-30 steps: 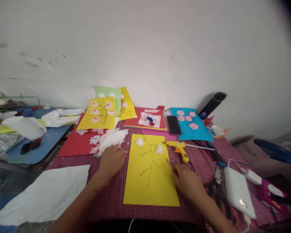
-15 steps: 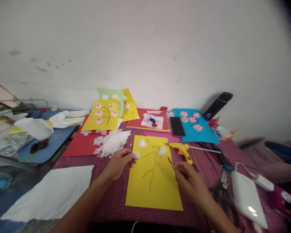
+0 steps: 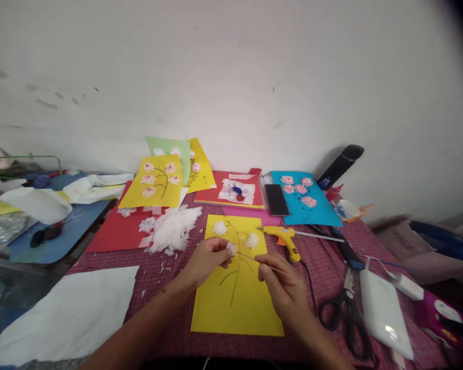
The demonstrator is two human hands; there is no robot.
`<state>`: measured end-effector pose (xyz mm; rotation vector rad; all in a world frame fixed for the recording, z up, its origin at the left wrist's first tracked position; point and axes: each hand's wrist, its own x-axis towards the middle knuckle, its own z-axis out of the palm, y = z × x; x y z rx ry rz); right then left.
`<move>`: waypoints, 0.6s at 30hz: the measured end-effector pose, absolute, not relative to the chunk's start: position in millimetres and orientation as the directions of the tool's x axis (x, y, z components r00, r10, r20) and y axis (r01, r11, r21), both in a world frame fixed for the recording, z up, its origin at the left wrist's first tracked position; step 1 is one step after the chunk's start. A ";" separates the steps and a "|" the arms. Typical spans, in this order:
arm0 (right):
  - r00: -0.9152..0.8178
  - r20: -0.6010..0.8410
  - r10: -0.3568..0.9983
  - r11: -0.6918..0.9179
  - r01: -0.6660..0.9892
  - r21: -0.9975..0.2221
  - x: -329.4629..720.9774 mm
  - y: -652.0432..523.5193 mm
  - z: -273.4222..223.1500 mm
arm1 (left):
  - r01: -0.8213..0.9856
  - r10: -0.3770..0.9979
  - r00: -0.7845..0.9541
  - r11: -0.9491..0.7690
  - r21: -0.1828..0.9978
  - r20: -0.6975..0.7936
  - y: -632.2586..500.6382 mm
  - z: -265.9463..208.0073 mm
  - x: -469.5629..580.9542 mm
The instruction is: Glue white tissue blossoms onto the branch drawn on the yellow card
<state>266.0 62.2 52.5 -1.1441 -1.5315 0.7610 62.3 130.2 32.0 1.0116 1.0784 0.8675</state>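
My left hand (image 3: 206, 259) pinches a small white tissue piece (image 3: 230, 249) over the yellow card (image 3: 235, 303), which carries a drawn brown branch and two white tissue blossoms (image 3: 219, 227). My right hand (image 3: 283, 285) grips a thin stick (image 3: 250, 258) whose tip points at the tissue piece. Left of the card lies a pile of white tissue bits (image 3: 173, 229). A yellow glue gun (image 3: 285, 237) rests just beyond my right hand.
Black scissors (image 3: 345, 308) and a white power bank (image 3: 384, 311) lie at the right. Finished flower cards, yellow (image 3: 154, 181) and blue (image 3: 304, 198), a phone (image 3: 277, 199) and red paper (image 3: 111, 231) sit near the wall. White paper (image 3: 61, 313) lies at the left front.
My left hand left the tissue pile with a small white piece and moved right over the yellow card. My right hand shifted left, bringing the stick's tip to that piece.
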 end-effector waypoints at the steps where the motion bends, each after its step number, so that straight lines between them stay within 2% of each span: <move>1: -0.028 0.390 0.920 0.379 0.308 -0.873 265.3 61.5 51.7 | -0.074 0.922 0.271 0.305 0.949 -0.276 130.2 31.4 64.6; 9: -0.036 0.420 0.907 0.401 0.385 -0.831 262.3 64.6 47.8 | -0.037 0.911 0.301 0.309 0.950 -0.284 127.1 32.8 71.7; 18: -0.003 0.281 0.960 0.249 0.474 -0.845 261.7 75.0 52.2 | -0.037 0.890 0.383 0.280 0.959 -0.245 129.1 26.2 69.0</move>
